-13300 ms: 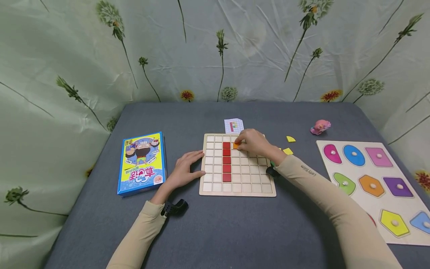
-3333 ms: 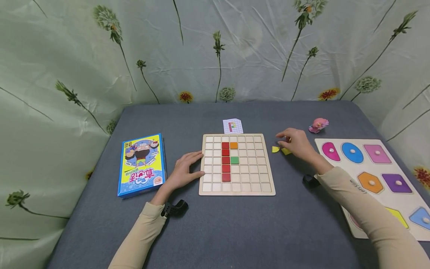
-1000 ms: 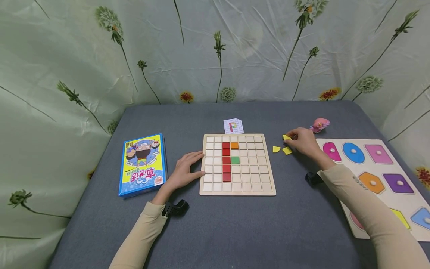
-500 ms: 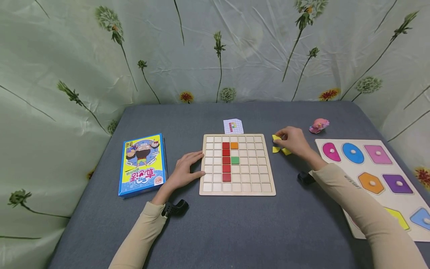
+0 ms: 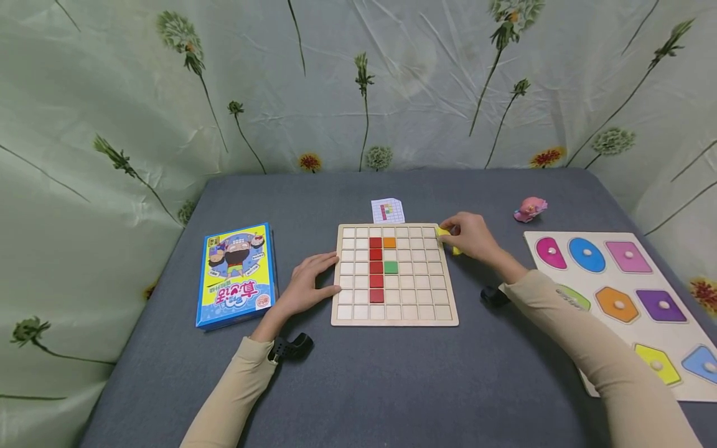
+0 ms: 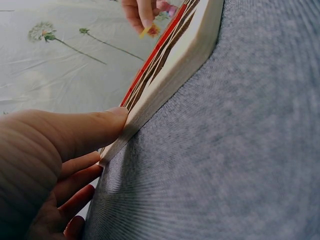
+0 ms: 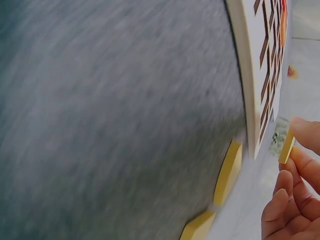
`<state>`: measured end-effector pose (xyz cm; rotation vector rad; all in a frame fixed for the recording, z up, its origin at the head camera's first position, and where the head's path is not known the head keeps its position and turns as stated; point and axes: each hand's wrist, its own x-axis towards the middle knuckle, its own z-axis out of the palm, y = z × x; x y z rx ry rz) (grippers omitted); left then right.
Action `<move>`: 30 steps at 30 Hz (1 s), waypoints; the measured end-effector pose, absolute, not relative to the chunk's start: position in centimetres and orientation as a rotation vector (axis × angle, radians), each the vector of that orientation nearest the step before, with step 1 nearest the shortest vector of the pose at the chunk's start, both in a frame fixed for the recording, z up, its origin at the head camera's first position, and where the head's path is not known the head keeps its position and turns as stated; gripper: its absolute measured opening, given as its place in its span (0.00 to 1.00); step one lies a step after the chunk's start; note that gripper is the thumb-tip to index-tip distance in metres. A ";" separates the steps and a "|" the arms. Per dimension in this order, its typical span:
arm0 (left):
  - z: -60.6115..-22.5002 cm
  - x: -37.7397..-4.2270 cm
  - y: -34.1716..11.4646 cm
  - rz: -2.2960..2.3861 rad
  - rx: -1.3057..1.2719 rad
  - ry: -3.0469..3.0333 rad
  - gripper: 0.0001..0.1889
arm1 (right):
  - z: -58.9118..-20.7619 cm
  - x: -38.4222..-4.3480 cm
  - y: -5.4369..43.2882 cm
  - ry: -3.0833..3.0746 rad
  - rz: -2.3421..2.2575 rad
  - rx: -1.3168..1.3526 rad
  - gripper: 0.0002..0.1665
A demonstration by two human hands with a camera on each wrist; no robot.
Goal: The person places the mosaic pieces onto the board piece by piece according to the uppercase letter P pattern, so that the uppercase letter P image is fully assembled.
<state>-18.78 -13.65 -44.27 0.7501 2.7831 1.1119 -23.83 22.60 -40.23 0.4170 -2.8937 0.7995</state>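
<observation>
My left hand lies at the left edge of a wooden grid board, thumb and fingertips touching its side. In the left wrist view the thumb presses that edge. A column of red square tiles, an orange tile and a green tile sit in the board's cells. My right hand pinches a small yellow tile between thumb and finger at the board's top right corner. Two more yellow tiles lie on the cloth beside the board, mostly hidden by this hand in the head view.
Behind the board lies a small pattern card with coloured squares. A blue and yellow box is at left. To the right are a knobbed shape puzzle board and a pink figurine.
My right hand has carried the yellow tile leftward from the loose tiles to the board's corner. Since the earliest frame the green tile has come onto the board. The left hand has stayed put.
</observation>
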 end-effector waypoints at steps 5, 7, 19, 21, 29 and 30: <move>-44.3 -18.8 -13.8 1.112 0.748 2.783 0.33 | -40.1 -23.9 21.2 -2.912 0.843 0.451 0.17; -44.3 -18.8 -13.8 1.117 0.748 2.781 0.33 | -40.1 -24.0 20.6 -2.924 0.842 0.462 0.17; -44.3 -18.8 -13.7 1.117 0.760 2.784 0.33 | -40.2 -24.5 18.4 -2.986 0.830 0.516 0.16; -44.3 -18.8 -13.7 1.115 0.757 2.786 0.34 | -40.3 -24.6 18.2 -2.998 0.826 0.522 0.16; -44.4 -18.9 -13.8 1.107 0.762 2.790 0.34 | -40.4 -24.7 17.3 -3.024 0.834 0.550 0.16; -44.5 -18.9 -13.8 1.106 0.763 2.790 0.34 | -40.5 -24.7 17.2 -3.025 0.834 0.552 0.16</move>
